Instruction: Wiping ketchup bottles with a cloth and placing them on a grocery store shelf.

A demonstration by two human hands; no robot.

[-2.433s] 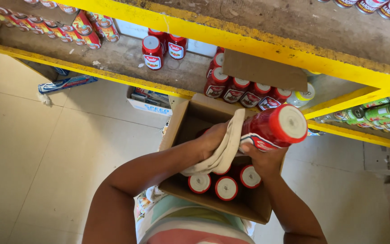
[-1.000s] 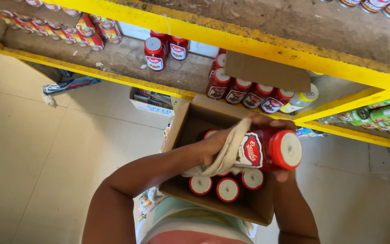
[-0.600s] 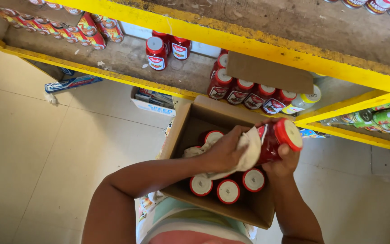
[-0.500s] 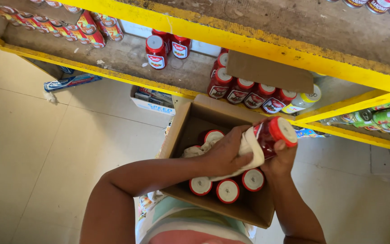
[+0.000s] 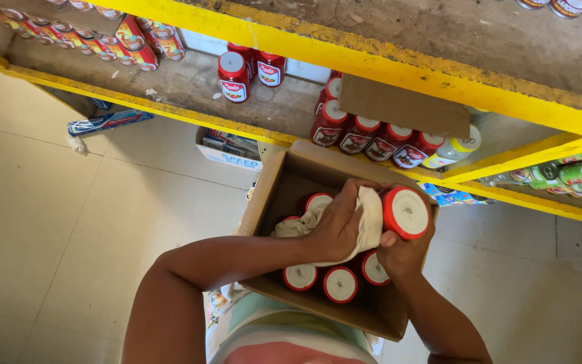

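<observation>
Jar (image 5: pixel 404 213) lay sideways over the box (image 5: pixel 274 182), cap rightward, right hand (image 5: pixel 402 251) clasping it underneath, left hand (image 5: pixel 338 226) pressing cloth (image 5: pixel 370 219) around its body.

We reach both bare arms forward from the lower edge of the view, forearms converging so that our hands meet in the middle. Our left hand (image 5: pixel 337 226) lies palm down, fingers curled and spread, knuckles up, wrist bent slightly inward, pressing over what it covers. Our right hand (image 5: pixel 399 253) sits just beside it, touching it, cupped from below with the thumb up and the fingers wrapped in a closed grip. Our left elbow is bent sharply; our right forearm runs straighter.
</observation>
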